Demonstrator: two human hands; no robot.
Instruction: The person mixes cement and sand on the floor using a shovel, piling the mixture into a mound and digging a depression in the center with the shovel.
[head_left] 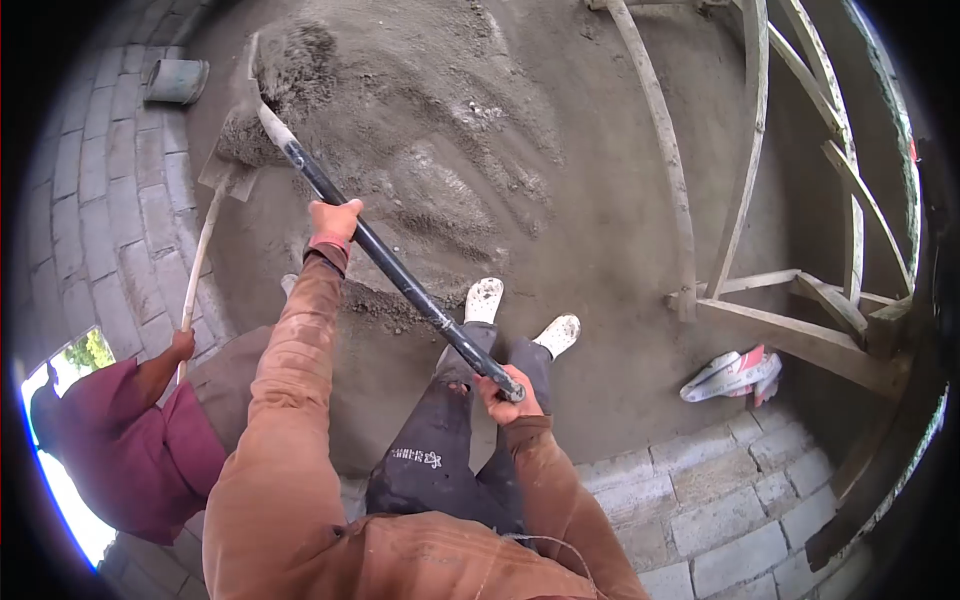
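Note:
My left hand grips the black shaft of a shovel partway down. At the shaft's near end, by my knees, my right hand holds it. The shovel's blade is raised at the upper left with grey sand on it, above a large pile of sand. My white shoes stand at the pile's near edge.
At the left a co-worker in a maroon shirt holds a second shovel with a pale handle. A grey bucket lies at the upper left. A wooden frame stands at the right, a crumpled bag beside it. Brick paving borders the sand.

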